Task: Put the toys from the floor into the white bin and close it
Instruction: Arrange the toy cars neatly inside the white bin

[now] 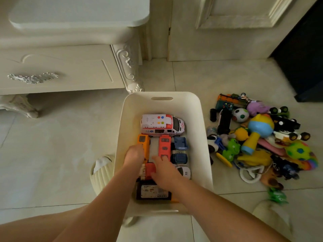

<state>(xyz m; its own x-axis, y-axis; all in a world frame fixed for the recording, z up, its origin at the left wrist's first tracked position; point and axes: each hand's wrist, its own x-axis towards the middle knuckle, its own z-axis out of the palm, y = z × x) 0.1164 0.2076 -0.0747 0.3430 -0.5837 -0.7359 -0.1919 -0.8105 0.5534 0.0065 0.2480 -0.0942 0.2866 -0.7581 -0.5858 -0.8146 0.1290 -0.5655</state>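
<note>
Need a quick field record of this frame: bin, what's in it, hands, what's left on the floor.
bin: white bin on the floor, open, no lid in view
in bin: ambulance at the far end, orange truck, red truck, blue truck, more toys under the hands
left hand: inside the bin, on the orange truck; grip unclear
right hand: inside the bin, fingers spread over the red toys
floor: toy pile right of the bin
task state: unfinished

Bin [202,137] open-topped; vehicles [163,126] crowd its floor. Bare tile [70,145] left; toy pile [258,137] close right.
</note>
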